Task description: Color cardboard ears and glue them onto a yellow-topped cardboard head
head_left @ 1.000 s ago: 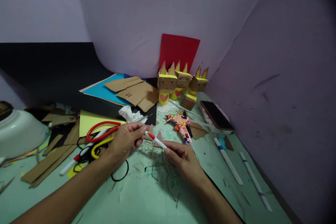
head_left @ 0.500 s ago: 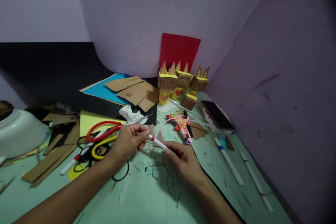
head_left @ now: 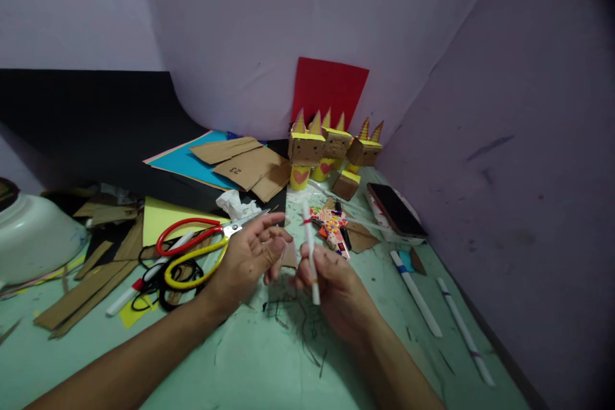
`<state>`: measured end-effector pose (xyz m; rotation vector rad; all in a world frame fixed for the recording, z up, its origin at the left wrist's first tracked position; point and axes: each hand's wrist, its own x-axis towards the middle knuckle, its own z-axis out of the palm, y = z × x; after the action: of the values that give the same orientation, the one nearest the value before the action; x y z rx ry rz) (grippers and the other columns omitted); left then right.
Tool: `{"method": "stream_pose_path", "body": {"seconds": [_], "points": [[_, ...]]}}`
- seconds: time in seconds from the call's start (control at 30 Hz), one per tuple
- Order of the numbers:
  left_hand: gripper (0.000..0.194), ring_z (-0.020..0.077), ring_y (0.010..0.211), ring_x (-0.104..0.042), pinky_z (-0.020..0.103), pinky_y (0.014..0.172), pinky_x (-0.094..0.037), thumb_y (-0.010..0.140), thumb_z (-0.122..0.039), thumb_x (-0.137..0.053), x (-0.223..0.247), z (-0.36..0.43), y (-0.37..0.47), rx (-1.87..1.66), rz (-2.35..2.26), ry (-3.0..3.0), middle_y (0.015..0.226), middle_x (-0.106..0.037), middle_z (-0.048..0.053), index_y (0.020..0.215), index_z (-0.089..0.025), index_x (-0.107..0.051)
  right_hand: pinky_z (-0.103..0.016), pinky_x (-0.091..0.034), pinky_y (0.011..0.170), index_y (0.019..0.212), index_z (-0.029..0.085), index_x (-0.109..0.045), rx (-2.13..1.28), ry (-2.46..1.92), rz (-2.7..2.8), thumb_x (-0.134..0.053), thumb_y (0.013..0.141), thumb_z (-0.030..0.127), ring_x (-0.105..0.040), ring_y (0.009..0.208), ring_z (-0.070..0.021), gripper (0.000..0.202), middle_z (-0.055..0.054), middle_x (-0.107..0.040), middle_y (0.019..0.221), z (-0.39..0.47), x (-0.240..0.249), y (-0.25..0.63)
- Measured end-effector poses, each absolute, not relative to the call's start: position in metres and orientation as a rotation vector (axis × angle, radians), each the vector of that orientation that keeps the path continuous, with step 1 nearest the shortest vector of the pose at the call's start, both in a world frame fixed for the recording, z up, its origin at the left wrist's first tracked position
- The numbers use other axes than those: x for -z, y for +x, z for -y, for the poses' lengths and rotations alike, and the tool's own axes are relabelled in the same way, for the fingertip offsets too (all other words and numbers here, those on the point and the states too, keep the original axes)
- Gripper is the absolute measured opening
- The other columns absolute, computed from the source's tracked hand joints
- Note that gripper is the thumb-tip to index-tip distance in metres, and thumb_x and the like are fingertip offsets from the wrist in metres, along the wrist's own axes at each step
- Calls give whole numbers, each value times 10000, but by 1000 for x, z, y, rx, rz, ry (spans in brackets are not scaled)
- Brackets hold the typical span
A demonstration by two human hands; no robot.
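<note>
My right hand [head_left: 336, 282] grips a white marker [head_left: 311, 262] with a red band, held nearly upright over the green table. Just left of it is my left hand [head_left: 254, 253], its fingers spread and nothing seen between them. A small pinkish cardboard piece [head_left: 289, 255] shows between the two hands. Scissors [head_left: 192, 261] with one red and one yellow handle lie beside my left hand. Beyond my right hand rests a colourful patterned glue gun [head_left: 331, 223].
Cardboard box figures [head_left: 306, 148] with yellow horns stand at the back before a red sheet [head_left: 329, 90]. On the right are a phone [head_left: 394, 208] and two white markers [head_left: 417, 298]. Cardboard strips [head_left: 86, 301] and black cord [head_left: 180, 295] lie on the left.
The marker has left my left hand's fingers and turned from slanted to nearly upright in my right hand. My left hand has opened. The view has shifted slightly.
</note>
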<state>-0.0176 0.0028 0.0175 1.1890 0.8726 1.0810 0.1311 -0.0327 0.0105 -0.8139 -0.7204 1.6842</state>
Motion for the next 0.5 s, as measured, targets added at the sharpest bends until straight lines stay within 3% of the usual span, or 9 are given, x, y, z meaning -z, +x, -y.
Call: {"method": "stream_pose_path", "body": {"seconds": [0.1,0.23,0.4,0.5], "points": [[271,100,484,-515,212,441,-390,682,-336,-686,-14,5,-10,-950,-925,1316,815,-679,60,874,-150,-642,-261,-476,659,796,205,-621,-1492,-807,681,-736,694,397,-608,652,-146,246,-3,-680,701,31,-9,129],[115,166,601,-580,255,559,-432,705,-262,-643,-8,10,-5,-866,-1076,1519,745,-696,59,736,-164,-692,-276,-482,714,801,217,-612,-1431,-848,665,-776,652,381,-639,692,-152,275,-18,-722,788,32,0,129],[143,188,768,-615,286,784,-440,774,-196,-558,-5,10,-9,-910,-1085,1779,777,-690,41,748,-180,-698,-258,-478,610,763,159,-686,-1234,-1113,818,-794,602,310,-607,613,-143,246,-22,-693,678,33,7,125],[159,180,763,-611,277,785,-426,776,-164,-535,-6,9,-11,-919,-1072,1854,745,-672,33,723,-176,-685,-253,-461,554,744,138,-702,-1136,-1217,848,-759,636,300,-564,532,-125,203,3,-647,581,33,11,125]]}}
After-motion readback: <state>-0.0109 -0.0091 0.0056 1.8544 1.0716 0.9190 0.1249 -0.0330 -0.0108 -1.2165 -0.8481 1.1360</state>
